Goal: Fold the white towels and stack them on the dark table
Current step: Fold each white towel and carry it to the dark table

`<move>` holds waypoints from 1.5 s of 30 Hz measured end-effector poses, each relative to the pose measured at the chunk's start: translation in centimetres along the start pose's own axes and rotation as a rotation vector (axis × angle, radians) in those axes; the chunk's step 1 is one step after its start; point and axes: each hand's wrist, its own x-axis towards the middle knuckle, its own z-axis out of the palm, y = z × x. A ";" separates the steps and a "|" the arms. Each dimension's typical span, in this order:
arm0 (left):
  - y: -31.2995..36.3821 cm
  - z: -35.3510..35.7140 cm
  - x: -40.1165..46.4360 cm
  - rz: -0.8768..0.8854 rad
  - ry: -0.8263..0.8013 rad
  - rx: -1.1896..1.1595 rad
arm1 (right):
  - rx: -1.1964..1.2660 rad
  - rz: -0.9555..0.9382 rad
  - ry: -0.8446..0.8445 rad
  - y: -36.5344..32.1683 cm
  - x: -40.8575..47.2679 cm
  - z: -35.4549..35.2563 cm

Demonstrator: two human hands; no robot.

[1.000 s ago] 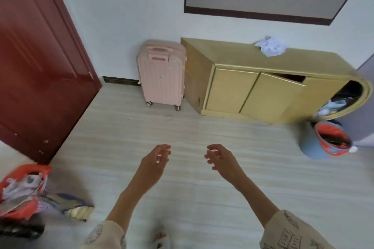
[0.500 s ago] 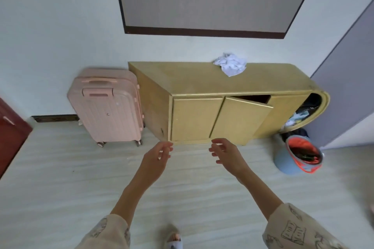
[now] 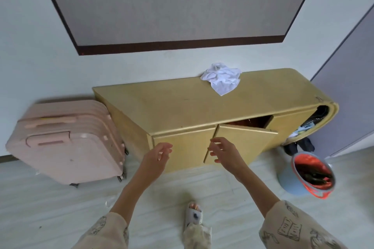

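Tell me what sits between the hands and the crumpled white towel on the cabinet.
Nothing visible does. The left hand and right hand hang open before the cabinet; only its bare top lies ahead of the white towel.

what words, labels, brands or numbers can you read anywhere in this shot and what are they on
No text can be read in this frame.
Pink suitcase: no brand or label shows.
Yellow cabinet: a small dark mark near its right end, too small to read.
Things in its open right end: white marks that may be print, too blurred to read.
Sleeves: drawings like open books, no letters.
Crumpled white towel: plain.
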 end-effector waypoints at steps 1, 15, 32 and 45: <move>0.3 0.2 2.2 -0.015 -0.005 0.008 | 0.000 0.002 0.001 -0.3 2.3 -0.7; 1.3 2.1 26.9 -0.185 -0.080 0.002 | -0.069 0.158 -0.008 -1.8 28.1 -5.8; -2.3 6.1 42.6 -0.330 -0.324 0.052 | -0.410 0.307 0.124 3.4 47.1 -5.7; -1.6 10.7 43.2 -0.481 -0.218 0.104 | -0.927 0.229 0.053 7.5 55.0 -7.9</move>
